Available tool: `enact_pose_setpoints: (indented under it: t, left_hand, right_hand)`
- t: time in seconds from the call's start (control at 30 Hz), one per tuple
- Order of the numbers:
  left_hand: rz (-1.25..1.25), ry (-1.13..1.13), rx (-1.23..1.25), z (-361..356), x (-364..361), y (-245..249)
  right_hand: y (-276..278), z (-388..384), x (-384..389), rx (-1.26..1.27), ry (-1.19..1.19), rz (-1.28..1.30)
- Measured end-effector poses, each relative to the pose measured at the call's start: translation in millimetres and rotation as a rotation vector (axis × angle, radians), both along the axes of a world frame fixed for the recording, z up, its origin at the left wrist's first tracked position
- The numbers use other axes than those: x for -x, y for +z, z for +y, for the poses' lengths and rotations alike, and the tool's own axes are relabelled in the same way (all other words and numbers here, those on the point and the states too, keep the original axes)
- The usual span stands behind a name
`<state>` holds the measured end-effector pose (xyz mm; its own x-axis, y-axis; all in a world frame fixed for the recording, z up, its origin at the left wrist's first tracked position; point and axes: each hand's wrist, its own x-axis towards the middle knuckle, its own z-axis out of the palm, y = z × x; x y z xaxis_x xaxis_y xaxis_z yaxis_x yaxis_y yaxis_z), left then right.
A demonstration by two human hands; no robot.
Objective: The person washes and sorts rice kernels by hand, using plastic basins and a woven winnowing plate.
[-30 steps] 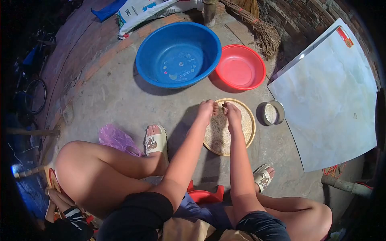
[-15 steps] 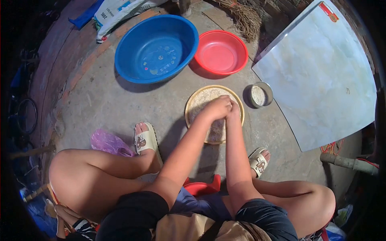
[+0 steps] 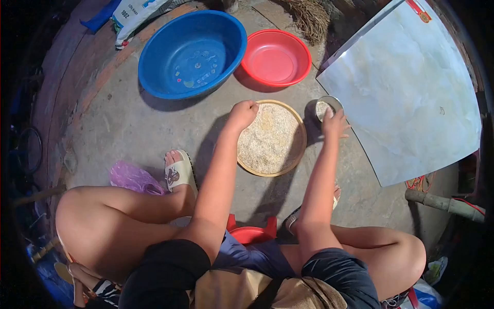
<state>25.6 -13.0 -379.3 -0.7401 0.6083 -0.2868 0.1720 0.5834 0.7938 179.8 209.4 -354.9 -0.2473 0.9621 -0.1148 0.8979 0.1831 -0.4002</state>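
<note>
A round shallow tray with a light brown rim holds a layer of pale grains. My left hand is closed on the tray's upper left rim. To the right, my right hand reaches over the near edge of a small metal tin, its fingers spread. Some pale grains show inside the tin. Whether the fingertips touch the tin or the grains is hard to tell.
Beyond the tray stand a blue basin and a red basin. A large pale sheet lies at the right. A pink plastic bag is left of my foot. Another person's hand shows at lower left.
My hands have parted from together over the tray. The left moved to the tray's upper left rim, and the right moved to the tin and spread its fingers. The view has shifted slightly.
</note>
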Motion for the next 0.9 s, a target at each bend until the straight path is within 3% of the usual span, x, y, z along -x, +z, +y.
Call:
enact_pose_setpoints:
  t: [0.07,0.17,0.2,0.3,0.37,0.43,0.57,0.63,0.67,0.7,0.8,0.9]
  left_hand:
    - [-0.123,0.137,-0.147,-0.8,4.8,-32.7]
    - [-0.308,0.235,-0.126,-8.5,2.3,-36.9]
    - [-0.312,0.236,-0.128,-11.1,1.8,-39.9]
    - [-0.503,0.245,-0.088,-18.7,2.9,-51.0]
    - [-0.659,0.325,-0.113,-23.7,0.5,-54.0]
    - [-0.653,0.382,-0.137,-29.0,-3.7,-57.6]
    - [-0.693,0.519,-0.273,-34.7,-9.3,-63.5]
    - [-0.720,0.592,-0.316,-29.0,-13.8,-57.1]
    - [-0.749,0.659,-0.357,-24.3,-16.3,-54.4]
    - [-0.754,0.668,-0.364,-20.9,-17.7,-59.7]
    - [-1.189,0.769,-0.629,-12.6,-23.6,-63.3]
    - [-1.090,0.939,-0.636,-17.3,-19.8,-95.0]
  right_hand:
    - [-21.9,-33.5,4.0,-0.152,0.024,0.081]
    - [-46.2,-88.7,19.7,-0.251,0.215,0.100]
    - [-68.9,-107.5,24.9,-0.413,0.311,0.186]
    - [-71.9,-154.9,35.1,-0.228,0.656,0.276]
    - [-73.9,-174.0,30.1,-0.247,0.700,0.335]
    - [-77.2,-181.2,21.7,-0.108,0.821,0.287]
    - [-88.0,-170.7,16.8,0.101,0.803,0.511]
    - [-77.8,-167.5,26.5,0.071,0.509,0.758]
    - [-73.2,-167.1,29.5,0.069,0.476,0.795]
    - [-68.2,-169.4,36.0,0.070,0.487,0.789]
    - [-61.0,-180.0,58.0,0.386,0.680,0.812]
    - [-49.1,-173.7,68.7,0.460,0.685,0.731]
